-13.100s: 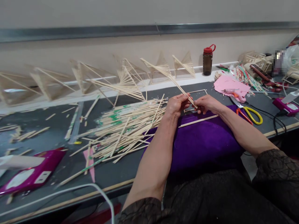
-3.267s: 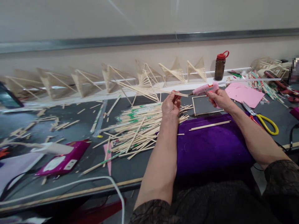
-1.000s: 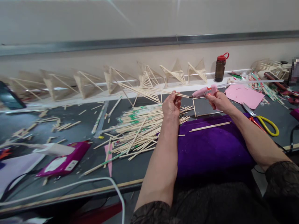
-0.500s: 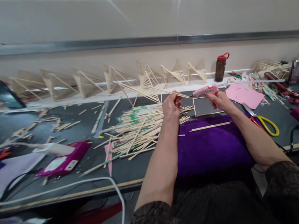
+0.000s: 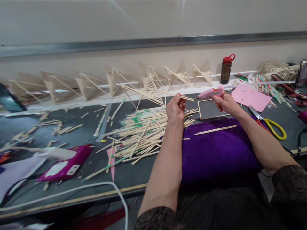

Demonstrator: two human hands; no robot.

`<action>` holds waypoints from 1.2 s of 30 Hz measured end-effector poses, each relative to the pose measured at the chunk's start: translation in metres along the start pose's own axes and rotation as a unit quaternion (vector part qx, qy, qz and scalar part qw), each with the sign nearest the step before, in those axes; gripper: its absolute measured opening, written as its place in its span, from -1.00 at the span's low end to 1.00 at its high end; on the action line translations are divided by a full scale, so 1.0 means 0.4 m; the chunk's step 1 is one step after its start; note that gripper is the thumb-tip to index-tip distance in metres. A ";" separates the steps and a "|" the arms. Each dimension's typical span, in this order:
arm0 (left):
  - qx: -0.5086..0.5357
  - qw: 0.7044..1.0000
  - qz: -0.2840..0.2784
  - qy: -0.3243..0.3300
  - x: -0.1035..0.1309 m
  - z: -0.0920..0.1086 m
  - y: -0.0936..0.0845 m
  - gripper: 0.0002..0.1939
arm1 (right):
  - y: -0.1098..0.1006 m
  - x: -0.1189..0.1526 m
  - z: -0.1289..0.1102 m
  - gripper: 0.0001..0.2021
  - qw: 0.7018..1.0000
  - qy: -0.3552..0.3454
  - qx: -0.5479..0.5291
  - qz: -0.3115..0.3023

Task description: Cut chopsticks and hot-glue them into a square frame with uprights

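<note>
Through my feed the dark grey worktable [image 5: 136, 177] fills the middle of the frame, with a row of twisted, fan-like pale stick models [image 5: 178, 76] along the wall in its upper part. A deep purple cloth [image 5: 220, 153] spreads right of bottom centre, and a loose heap of pale slim sticks [image 5: 141, 137], some in clear wrappers, lies just left of it. Right of centre I have scissors with one yellow and one red handle [image 5: 260, 118], then a thin rectangular frame of pale sticks [image 5: 199, 110] flat on the table.

Above that frame, the right hand [image 5: 224, 102] wraps round the handle of a pink plastic glue gun [image 5: 208, 93]; I can't see whether its trigger is squeezed. The left hand [image 5: 176, 107] pinches what look like two pale held sticks [image 5: 188, 98] between thumb and fingers, their free ends at the gun's dark nozzle [image 5: 196, 98]; I can't tell whether they touch.

My worry is the short reach between nozzle and left fingertips: a slip could burn them, if the tip is hot. Too much squeeze might drip glue below, and a loosened pinch could skew the sticks.

The gun's orange-red label and the wrappers' green print are unreadable to me.
</note>
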State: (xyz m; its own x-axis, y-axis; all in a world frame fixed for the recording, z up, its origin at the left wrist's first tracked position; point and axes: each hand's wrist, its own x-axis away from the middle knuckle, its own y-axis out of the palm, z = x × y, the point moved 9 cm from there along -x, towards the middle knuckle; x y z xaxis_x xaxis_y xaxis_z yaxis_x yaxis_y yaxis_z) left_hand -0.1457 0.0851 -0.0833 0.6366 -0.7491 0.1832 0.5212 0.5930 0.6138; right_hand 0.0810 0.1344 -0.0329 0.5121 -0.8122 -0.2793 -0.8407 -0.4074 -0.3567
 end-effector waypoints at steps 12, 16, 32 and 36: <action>0.005 1.000 0.001 -0.004 0.007 0.005 0.003 -0.88 | 0.009 0.004 -0.004 -0.45 0.999 0.007 0.024 -0.025; 0.002 1.000 0.003 -0.002 0.001 0.001 -0.001 -0.95 | 0.006 0.006 -0.004 -0.46 0.999 0.013 0.030 -0.019; -0.011 1.000 -0.018 -0.008 0.014 0.000 0.016 -0.92 | -0.001 -0.002 0.006 -0.52 1.000 -0.004 -0.019 0.019; -0.023 1.000 -0.016 0.002 0.011 0.000 0.013 -0.96 | 0.002 0.000 0.003 -0.51 1.000 -0.009 -0.016 0.011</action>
State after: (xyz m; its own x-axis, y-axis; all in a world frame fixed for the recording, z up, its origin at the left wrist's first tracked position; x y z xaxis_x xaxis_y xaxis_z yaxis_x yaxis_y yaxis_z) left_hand -0.1400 0.0848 -0.0794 0.6209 -0.7670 0.1617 0.5664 0.5816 0.5838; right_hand 0.0805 0.1347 -0.0342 0.4964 -0.8135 -0.3029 -0.8568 -0.4031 -0.3215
